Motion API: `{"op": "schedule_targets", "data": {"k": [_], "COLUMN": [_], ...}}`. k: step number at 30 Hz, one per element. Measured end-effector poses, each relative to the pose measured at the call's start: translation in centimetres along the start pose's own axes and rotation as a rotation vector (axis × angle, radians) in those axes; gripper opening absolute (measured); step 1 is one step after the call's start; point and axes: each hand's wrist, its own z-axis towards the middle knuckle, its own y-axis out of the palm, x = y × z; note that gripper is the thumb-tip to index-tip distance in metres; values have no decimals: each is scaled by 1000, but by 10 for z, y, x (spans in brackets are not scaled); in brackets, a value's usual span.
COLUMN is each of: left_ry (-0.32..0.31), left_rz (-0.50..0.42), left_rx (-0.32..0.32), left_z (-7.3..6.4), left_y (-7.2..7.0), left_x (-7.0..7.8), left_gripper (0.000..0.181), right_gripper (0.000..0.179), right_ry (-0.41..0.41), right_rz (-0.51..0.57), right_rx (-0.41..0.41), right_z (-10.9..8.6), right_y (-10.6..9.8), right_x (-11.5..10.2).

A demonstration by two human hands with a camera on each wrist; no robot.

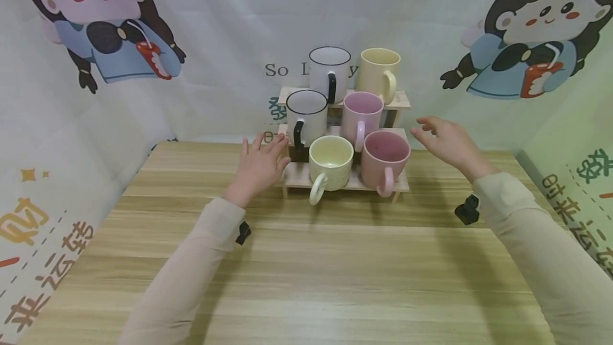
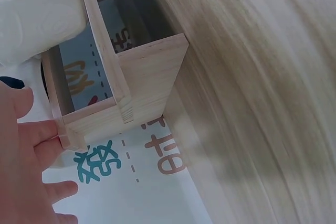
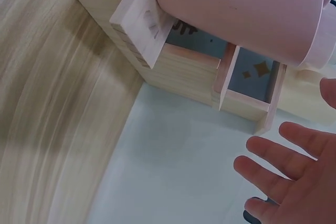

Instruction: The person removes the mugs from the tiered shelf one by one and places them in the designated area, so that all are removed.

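Note:
A three-tier wooden rack (image 1: 301,174) carries two mugs on each tier. On top stand a white mug with a black rim (image 1: 318,81) and a yellow mug (image 1: 371,79). The middle tier bears another black-rimmed white mug (image 1: 313,118) and a lilac mug (image 1: 355,116). Below are a cream mug (image 1: 330,161) and a pink mug (image 1: 375,166). My left hand (image 1: 261,166), fingers spread, is at the rack's left side, fingertips right at the middle shelf's end. To the right of the rack, my right hand (image 1: 447,142) hovers with relaxed fingers, holding nothing.
The rack stands toward the back of a wood-grain table (image 1: 306,270). Behind it hangs a white printed cloth (image 1: 230,31), which also lines both sides. Small black devices (image 1: 467,210) show beneath the wrists.

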Motion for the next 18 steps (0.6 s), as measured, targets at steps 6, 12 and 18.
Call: {"op": "schedule_targets", "data": {"k": [6,12,18], "left_ry": [1,12,17], "left_rz": [0,12,16], "left_rx": [-4,8,-2], "left_z": [-1,-2,-3], "left_y": [-1,-1,-2], "left_x": [2,3,4], "left_gripper": [56,57,60], "right_gripper": [71,69,60], "right_ry": [43,52,48], "right_rz": [14,28,32], "right_rx": [-16,-9,20], "right_z": [7,14,19], "right_y": [-3,-7,-9], "right_x": [-7,-10,-13]}}
